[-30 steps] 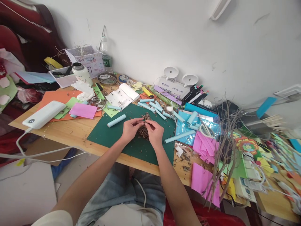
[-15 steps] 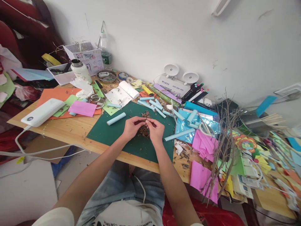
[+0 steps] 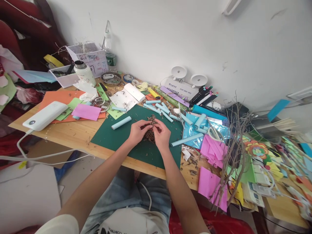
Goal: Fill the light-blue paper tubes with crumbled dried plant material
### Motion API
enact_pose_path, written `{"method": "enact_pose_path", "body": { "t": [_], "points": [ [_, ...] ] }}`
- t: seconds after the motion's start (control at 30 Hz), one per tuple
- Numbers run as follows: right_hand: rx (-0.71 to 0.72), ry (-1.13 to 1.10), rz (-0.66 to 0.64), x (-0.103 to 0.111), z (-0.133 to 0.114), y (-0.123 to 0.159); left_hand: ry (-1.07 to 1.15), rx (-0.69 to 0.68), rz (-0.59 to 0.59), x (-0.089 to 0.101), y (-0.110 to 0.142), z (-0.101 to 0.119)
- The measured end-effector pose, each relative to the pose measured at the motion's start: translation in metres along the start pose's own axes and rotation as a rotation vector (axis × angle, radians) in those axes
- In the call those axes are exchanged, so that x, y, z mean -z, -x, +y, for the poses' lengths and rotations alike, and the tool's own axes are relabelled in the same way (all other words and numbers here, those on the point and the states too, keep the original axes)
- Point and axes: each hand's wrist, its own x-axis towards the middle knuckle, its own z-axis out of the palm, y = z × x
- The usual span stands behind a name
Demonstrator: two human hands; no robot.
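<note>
Both my hands meet over a small heap of brown dried bits (image 3: 149, 134) on the green cutting mat (image 3: 114, 138). My left hand (image 3: 137, 130) pinches its fingers together at the heap's left side. My right hand (image 3: 162, 132) curls its fingers at the right side, touching the left fingertips. Something small and brown sits between the fingertips; I cannot name it. A light blue paper roll (image 3: 121, 123) lies on the mat to the left of my left hand, and another long roll (image 3: 186, 139) lies right of my right hand.
Several more blue rolls (image 3: 161, 109), pink paper sheets (image 3: 213, 151), scissors (image 3: 212, 131) and a bundle of dry twigs (image 3: 231, 152) crowd the right side. A white power bank (image 3: 45, 115) with cable, orange paper (image 3: 58, 97), a bottle (image 3: 84, 74) and boxes fill the left. The wall is behind.
My hands stay at the heap; the fingers have drawn closer together and worked slightly. The camera has shifted a little.
</note>
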Motion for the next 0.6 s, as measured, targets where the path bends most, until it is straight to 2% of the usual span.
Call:
{"method": "enact_pose_path", "body": {
  "t": [0.1,0.23,0.33,0.43,0.6],
  "points": [
    [-0.015,0.007,-0.015,-0.0016,0.0016,0.0019,-0.082,-0.026,-0.037,0.0021,-0.0006,0.0030],
    [-0.056,-0.090,-0.044,-0.0038,0.0003,0.0015,-0.164,-0.009,-0.064,0.0040,-0.0006,0.0064],
    [-0.084,-0.163,-0.085,-0.0047,-0.0006,0.0001,-0.114,0.062,-0.046,0.0048,-0.0002,0.0061],
    [-0.098,-0.174,-0.067,-0.0041,-0.0012,-0.0003,-0.014,0.124,-0.043,0.0048,0.0008,0.0037],
    [0.057,-0.035,-0.035,0.0008,-0.0051,0.0005,0.082,0.162,-0.053,0.0022,0.0027,-0.0007]
  ]
}}
